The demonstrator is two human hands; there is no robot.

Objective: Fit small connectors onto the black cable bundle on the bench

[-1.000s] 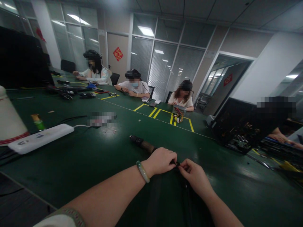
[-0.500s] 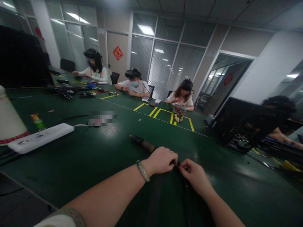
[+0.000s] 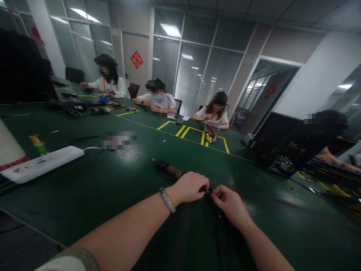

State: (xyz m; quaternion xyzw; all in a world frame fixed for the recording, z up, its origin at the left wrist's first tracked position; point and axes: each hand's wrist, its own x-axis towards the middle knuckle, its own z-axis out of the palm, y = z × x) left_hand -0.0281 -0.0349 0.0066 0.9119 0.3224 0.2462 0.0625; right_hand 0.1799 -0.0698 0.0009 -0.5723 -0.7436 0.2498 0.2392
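Note:
A dark, rod-shaped tool that looks like an electric screwdriver [image 3: 170, 170] points away to the left, its narrow metal tip at the far end. My left hand [image 3: 190, 187], a green bangle at its wrist, is closed around the tool's near end and hides it. Close beside it, the thumb and fingertips of my right hand [image 3: 229, 203] pinch a small dark cable plug [image 3: 211, 191]. Plug and tool end meet or almost meet between the hands; whether they are joined I cannot tell. A black cable [image 3: 221, 229] hangs below my right hand toward me.
On the left lie a white power strip [image 3: 43, 163] and a small green bottle [image 3: 38, 145]. A black computer case [image 3: 282, 145] stands on the right of the green table [image 3: 113, 192]. Several co-workers sit around it. Dark parts [image 3: 75, 107] lie at back left.
The view has shifted slightly, so the surroundings sit a little further left. My hands stay together at the tool's end, with only a slight shift of the fingers.

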